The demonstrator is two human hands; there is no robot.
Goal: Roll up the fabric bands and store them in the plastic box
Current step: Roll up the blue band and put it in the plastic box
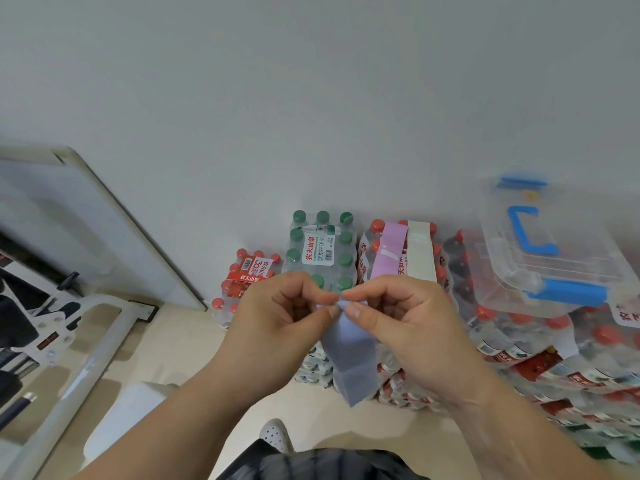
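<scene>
A blue-grey fabric band hangs down in front of me, held by its top end. My left hand and my right hand both pinch that top end between thumb and fingertips, close together. A pink band and a cream band lie flat side by side on a pack of red-capped bottles behind my hands. The clear plastic box with blue handle and latches sits closed on bottle packs at the right.
Shrink-wrapped packs of water bottles, green-capped and red-capped, are stacked along the white wall. A whiteboard leans at the left, with a metal frame on the floor beside it. My shoe shows below.
</scene>
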